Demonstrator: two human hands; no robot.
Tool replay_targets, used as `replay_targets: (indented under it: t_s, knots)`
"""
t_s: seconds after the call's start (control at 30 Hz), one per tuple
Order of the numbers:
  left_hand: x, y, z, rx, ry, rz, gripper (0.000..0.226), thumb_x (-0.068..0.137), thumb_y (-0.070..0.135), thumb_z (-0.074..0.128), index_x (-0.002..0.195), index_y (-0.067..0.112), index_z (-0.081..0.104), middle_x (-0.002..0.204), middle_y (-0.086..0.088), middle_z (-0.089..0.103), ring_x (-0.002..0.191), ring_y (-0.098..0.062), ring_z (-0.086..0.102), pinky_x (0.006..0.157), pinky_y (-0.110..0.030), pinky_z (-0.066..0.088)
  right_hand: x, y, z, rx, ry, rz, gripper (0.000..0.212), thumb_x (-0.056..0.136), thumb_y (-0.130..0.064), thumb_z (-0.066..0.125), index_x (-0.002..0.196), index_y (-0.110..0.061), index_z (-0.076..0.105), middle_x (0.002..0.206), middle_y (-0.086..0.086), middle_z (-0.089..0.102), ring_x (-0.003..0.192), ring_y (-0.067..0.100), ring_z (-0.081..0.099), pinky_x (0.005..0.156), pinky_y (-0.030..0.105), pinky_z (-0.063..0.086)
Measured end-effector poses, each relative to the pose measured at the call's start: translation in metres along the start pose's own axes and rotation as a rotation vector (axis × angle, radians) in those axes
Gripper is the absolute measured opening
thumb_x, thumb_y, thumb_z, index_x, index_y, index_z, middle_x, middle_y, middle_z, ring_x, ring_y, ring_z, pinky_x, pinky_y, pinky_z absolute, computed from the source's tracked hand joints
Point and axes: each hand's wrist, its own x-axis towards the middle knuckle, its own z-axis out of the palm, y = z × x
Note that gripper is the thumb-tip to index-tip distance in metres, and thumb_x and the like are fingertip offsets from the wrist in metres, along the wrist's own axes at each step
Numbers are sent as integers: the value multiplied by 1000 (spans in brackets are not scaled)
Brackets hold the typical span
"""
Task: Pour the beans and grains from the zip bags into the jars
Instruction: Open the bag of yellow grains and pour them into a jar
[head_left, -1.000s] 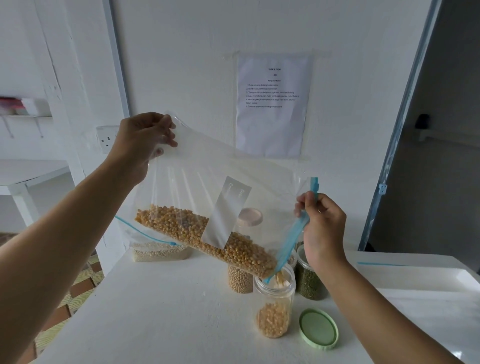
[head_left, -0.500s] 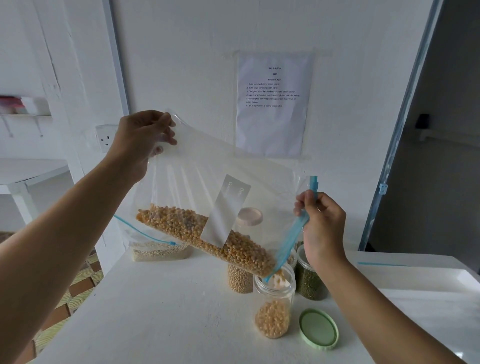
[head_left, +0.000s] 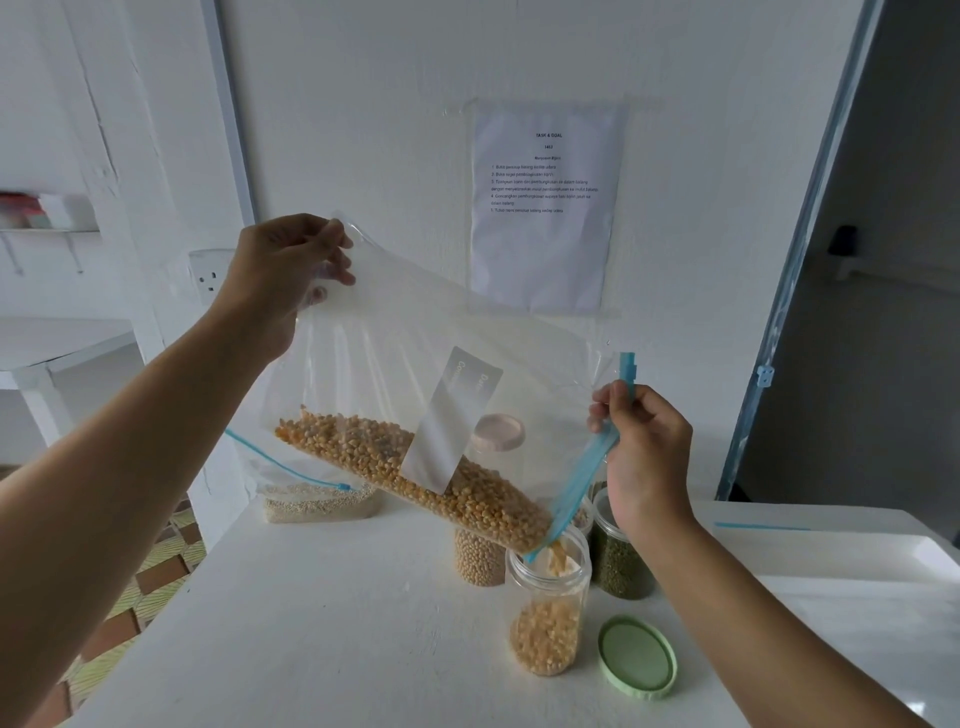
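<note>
The left hand pinches the raised bottom corner of the clear zip bag, fingers curled over the film, so the bag slopes down to the right above the worktop. Yellow kernels lie along the bag's lower edge and drop from its low corner into the open jar standing mid-worktop. The right hand grips the blue zip strip at the bag's mouth between thumb and curled fingers, above a green lid lying flat just right of the jar.
</note>
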Motion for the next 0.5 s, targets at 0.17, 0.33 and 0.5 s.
replay_targets:
  t_s: [0.17, 0.33, 0.5]
  knots:
    - [-2, 0, 0, 2, -1, -1, 19, 100, 24, 64, 85, 17, 71, 78, -5, 66, 69, -15, 65, 76, -36, 42, -1, -1, -1, -3, -4, 6, 28, 102, -16, 58, 77, -7, 66, 65, -2, 59, 66, 17, 48, 76, 34, 45]
    - [-3, 3, 1, 2, -7, 2, 18, 100, 24, 64, 86, 16, 72, 77, -4, 66, 69, -15, 65, 77, -37, 42, -1, -2, -2, -12, -8, 5, 27, 102, -16, 58, 78, -7, 67, 67, -1, 59, 67, 18, 49, 76, 33, 47]
    - [-4, 5, 3, 7, -9, 1, 17, 100, 23, 64, 87, 16, 72, 76, -3, 66, 69, -14, 65, 79, -38, 43, -2, -3, -3, -9, -5, 12, 27, 102, -16, 58, 79, -6, 67, 66, -2, 59, 66, 16, 49, 75, 32, 47]
